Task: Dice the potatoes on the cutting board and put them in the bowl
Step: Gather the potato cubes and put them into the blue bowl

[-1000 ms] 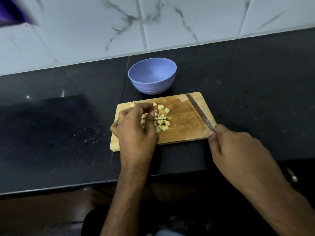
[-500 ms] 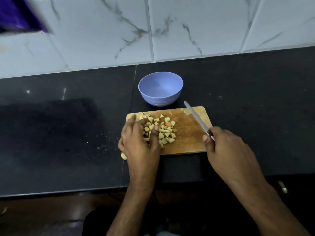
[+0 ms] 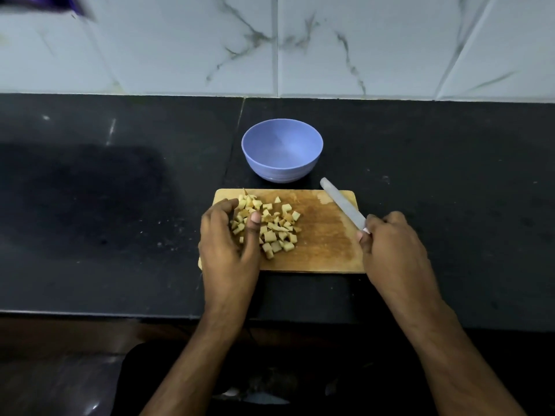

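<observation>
A wooden cutting board (image 3: 318, 250) lies flat on the black countertop (image 3: 450, 190) and serves as the reference for all positions below. The diced potatoes (image 3: 273, 226) sit as a loose pile of small pale cubes on the left half of the board; none are whole. The right half of the board is bare wood with a darker, damp-looking patch. The left hand (image 3: 229, 244) rests over the board's left edge, fingers curved around the left side of the pile and thumb lying against its near side; it cups the pieces, but whether any cube is actually pinched cannot be determined. The right hand (image 3: 393, 250) is at the board's right edge, fingers curled around the handle of a knife (image 3: 342, 207); the handle itself is hidden inside the grip. The blade runs diagonally from that hand toward the board's far right corner, its tip just past the far edge, and it is well apart from the pile. A blue bowl (image 3: 282, 172) stands upright on the countertop just beyond the board's far edge, roughly above the pile, with no pieces visible inside. A white marbled tile wall (image 3: 360, 46) rises behind the bowl.
</observation>
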A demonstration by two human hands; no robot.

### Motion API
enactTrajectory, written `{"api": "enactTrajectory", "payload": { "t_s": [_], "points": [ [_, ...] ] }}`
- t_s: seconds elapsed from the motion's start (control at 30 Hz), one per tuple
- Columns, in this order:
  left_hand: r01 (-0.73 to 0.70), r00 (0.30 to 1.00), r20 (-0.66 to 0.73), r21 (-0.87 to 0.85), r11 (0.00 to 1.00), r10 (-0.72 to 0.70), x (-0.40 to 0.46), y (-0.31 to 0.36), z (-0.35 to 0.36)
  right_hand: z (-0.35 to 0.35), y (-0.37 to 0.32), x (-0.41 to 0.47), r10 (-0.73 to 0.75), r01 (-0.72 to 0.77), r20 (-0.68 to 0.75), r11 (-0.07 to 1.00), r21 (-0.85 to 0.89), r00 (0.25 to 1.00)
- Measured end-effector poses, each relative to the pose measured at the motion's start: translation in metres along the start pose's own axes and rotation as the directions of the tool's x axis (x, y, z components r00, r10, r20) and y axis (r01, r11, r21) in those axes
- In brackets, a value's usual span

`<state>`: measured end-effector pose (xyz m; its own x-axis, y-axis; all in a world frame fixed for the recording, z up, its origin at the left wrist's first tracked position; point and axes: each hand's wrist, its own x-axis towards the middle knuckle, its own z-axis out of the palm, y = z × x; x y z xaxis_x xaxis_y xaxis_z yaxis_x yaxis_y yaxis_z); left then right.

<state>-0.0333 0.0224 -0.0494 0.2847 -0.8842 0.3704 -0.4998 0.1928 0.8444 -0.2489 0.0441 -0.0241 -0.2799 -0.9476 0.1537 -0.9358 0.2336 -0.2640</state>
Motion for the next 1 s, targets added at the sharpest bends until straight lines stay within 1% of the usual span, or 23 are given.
{"api": "enactTrajectory", "payload": {
  "t_s": [0.13,0.2,0.27,0.33,0.37,0.47,0.53,0.63,0.73,0.8,0.9,1.0],
  "points": [
    [-0.017,0.999,-0.034,-0.031,0.999,0.016,0.000,-0.002,-0.009,0.006,-0.008,0.002,0.008,-0.009,-0.003,0.998,-0.060,1.000],
    [-0.006,0.998,-0.059,-0.041,0.999,0.004,0.002,-0.010,-0.022,0.005,-0.011,-0.002,0.010,-0.011,-0.009,0.993,-0.118,1.000],
    [0.033,0.998,-0.051,-0.004,0.999,-0.033,0.006,-0.020,-0.040,0.001,-0.015,-0.005,-0.024,0.014,-0.063,0.990,-0.142,0.998],
    [0.070,0.997,0.026,0.083,0.994,-0.072,0.012,-0.033,-0.055,-0.002,-0.023,-0.007,-0.100,0.089,-0.132,0.993,-0.083,0.986],
    [0.073,0.994,0.077,0.135,0.988,-0.084,0.015,-0.039,-0.060,-0.002,-0.031,-0.008,-0.153,0.150,-0.157,0.988,-0.034,0.976],
    [0.019,0.981,0.185,0.233,0.972,-0.063,0.017,-0.047,-0.063,0.006,-0.060,-0.009,-0.290,0.310,-0.172,0.946,0.100,0.941],
    [0.000,0.974,0.218,0.282,0.959,-0.064,0.017,-0.044,-0.060,0.012,-0.078,-0.009,-0.356,0.374,-0.150,0.920,0.117,0.923],
    [-0.010,0.973,0.219,0.331,0.944,-0.066,0.016,-0.042,-0.059,0.018,-0.106,-0.005,-0.448,0.460,-0.111,0.876,0.142,0.887],
    [-0.015,0.979,0.201,0.280,0.960,-0.043,0.014,-0.042,-0.059,0.023,-0.136,0.002,-0.532,0.538,-0.084,0.832,0.133,0.843],
    [0.006,0.981,0.187,0.242,0.970,-0.052,0.013,-0.043,-0.059,0.027,-0.154,0.008,-0.568,0.569,-0.031,0.819,0.075,0.822],
    [0.038,0.987,0.146,0.151,0.988,-0.060,0.012,-0.042,-0.061,0.031,-0.177,0.012,-0.568,0.574,0.093,0.817,-0.060,0.818],
    [0.047,0.989,0.134,0.108,0.993,-0.062,0.012,-0.042,-0.062,0.033,-0.190,0.010,-0.519,0.536,0.141,0.833,-0.136,0.843]
  ]
}}
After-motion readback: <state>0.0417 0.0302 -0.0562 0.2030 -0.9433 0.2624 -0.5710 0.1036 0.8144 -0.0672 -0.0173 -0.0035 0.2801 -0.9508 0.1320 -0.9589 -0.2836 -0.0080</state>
